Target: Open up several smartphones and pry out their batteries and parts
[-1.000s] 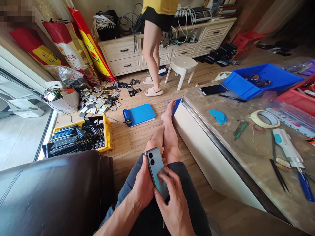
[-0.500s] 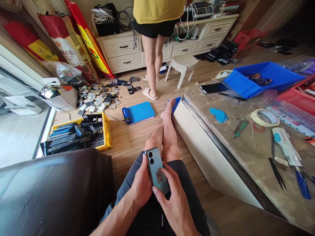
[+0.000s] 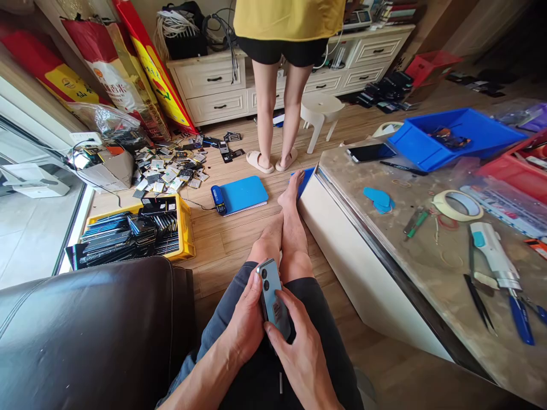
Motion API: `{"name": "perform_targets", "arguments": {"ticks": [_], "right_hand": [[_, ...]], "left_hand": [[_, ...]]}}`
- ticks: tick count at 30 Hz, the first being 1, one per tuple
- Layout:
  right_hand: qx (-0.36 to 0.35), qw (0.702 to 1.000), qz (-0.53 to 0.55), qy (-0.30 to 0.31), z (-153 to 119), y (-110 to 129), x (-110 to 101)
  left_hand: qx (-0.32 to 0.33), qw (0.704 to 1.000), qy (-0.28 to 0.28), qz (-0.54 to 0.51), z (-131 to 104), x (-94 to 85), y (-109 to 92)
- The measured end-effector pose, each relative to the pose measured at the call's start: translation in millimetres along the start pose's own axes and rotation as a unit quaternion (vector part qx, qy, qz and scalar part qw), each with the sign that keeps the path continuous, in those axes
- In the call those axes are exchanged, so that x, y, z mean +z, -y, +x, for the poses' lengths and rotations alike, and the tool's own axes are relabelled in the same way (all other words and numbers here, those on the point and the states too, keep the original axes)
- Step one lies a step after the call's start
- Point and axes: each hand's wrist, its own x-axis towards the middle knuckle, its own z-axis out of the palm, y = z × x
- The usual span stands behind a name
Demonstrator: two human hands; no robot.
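Note:
A light blue smartphone [image 3: 273, 299] is held over my lap, its back with two round camera lenses turned up and tilted. A small printed label sits on the lower part of that back. My left hand [image 3: 245, 319] grips the phone along its left edge, thumb near the top. On the right side, my right hand [image 3: 301, 336] has its thumb and index finger against the lower part of the phone. The phone's front is hidden from me.
On the right table [image 3: 354, 239] lie a blue bin [image 3: 457, 136], a tape roll [image 3: 458, 205], tweezers [image 3: 479, 304] and a black phone [image 3: 371, 152]. A yellow crate [image 3: 186, 228] of phone parts stands left, beside a dark leather armrest [image 3: 94, 324]. Ahead, a person [image 3: 282, 68] stands near a white stool [image 3: 321, 108].
The phone has tipped, so its back shows narrower and its left edge shows more. Both hands keep hold. The person ahead has shifted, with both feet now close together.

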Motion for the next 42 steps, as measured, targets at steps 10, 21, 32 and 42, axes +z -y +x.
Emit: {"name": "perform_targets", "arguments": {"ticks": [10,21,32,42], "right_hand": [[-0.029,0.998,-0.043,0.018,3,4,-1],[-0.059,0.991,-0.121,-0.001,-5,1,3],[-0.002,0.998,-0.002,-0.056,20,7,-27],[0.039,0.996,0.076,0.031,47,42,-55]], "left_hand": [[-0.002,1.0,0.016,0.005,-2,-0.7,-1],[-0.013,0.999,0.001,0.031,-9,4.3,2],[0.139,0.96,-0.016,0.244,-23,12.5,-12],[0.063,0.967,0.016,0.245,-43,22.5,-10]]}}
